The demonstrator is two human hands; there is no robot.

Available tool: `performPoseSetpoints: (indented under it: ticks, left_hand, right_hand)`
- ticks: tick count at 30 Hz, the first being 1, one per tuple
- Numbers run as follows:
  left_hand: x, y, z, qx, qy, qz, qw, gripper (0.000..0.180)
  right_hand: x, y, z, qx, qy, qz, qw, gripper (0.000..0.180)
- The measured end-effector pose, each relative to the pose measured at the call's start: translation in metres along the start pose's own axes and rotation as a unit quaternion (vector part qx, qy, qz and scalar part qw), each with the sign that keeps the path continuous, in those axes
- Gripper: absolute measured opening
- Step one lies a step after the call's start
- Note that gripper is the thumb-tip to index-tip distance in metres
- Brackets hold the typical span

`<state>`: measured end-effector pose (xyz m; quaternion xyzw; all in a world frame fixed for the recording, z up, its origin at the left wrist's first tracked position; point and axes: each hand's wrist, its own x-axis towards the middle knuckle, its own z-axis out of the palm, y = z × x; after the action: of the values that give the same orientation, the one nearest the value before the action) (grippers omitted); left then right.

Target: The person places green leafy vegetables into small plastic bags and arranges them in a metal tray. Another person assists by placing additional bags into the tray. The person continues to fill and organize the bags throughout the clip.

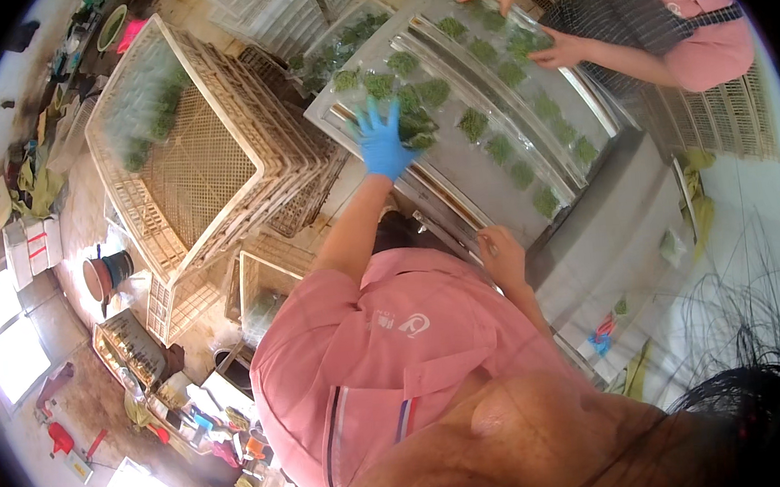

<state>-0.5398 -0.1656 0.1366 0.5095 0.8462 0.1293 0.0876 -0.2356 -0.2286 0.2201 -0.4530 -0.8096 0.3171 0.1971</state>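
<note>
My left hand (383, 142), in a blue glove, is spread with its fingers apart at the near left edge of a grey metal worktop (504, 195). Its fingers lie over or beside clear plastic-wrapped green leafy bunches (416, 124). My right hand (502, 255) is bare, fingers curled in, at the near edge of the worktop; whatever it may hold is hidden. Small green bunches (472, 125) in clear film lie in rows on the worktop, on both sides of a long metal bar (498, 100).
Opposite, a co-worker's hands (562, 48) reach onto the bunches. To the left stand stacked beige plastic crates (254, 176), the top one with bagged greens (159, 110). Another bin of greens (353, 42) stands beyond. A cluttered table (207, 415) lies at lower left.
</note>
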Motion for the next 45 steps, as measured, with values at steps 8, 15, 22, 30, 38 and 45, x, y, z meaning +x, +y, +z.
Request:
performPoseSetpoints:
  ticks: [8, 15, 22, 30, 38, 45]
  left_hand:
    - [0.063, -0.055, 0.001, -0.042, 0.025, -0.156, 0.987, 0.113]
    - [0.149, -0.089, -0.013, -0.069, 0.045, -0.246, 0.966, 0.112]
    - [0.194, -0.008, -0.007, -0.234, 0.051, 0.029, 0.971, 0.088]
    - [0.085, 0.048, 0.018, 0.069, -0.064, 0.099, 0.991, 0.08]
    - [0.041, 0.113, 0.019, 0.077, -0.078, 0.263, 0.958, 0.081]
    - [0.017, 0.1, 0.028, 0.112, -0.135, 0.317, 0.932, 0.072]
  right_hand:
    - [0.012, 0.04, -0.031, -0.057, 0.024, 0.068, 0.996, 0.013]
    - [-0.017, 0.108, -0.047, -0.129, 0.063, 0.183, 0.973, 0.029]
    - [0.004, 0.176, -0.044, -0.132, 0.17, 0.149, 0.965, 0.059]
    - [0.01, 0.166, -0.014, -0.169, 0.054, 0.162, 0.971, 0.078]
    - [0.045, 0.152, -0.015, -0.246, 0.045, 0.197, 0.948, 0.081]
    - [0.052, 0.137, -0.001, -0.272, 0.003, 0.175, 0.946, 0.073]
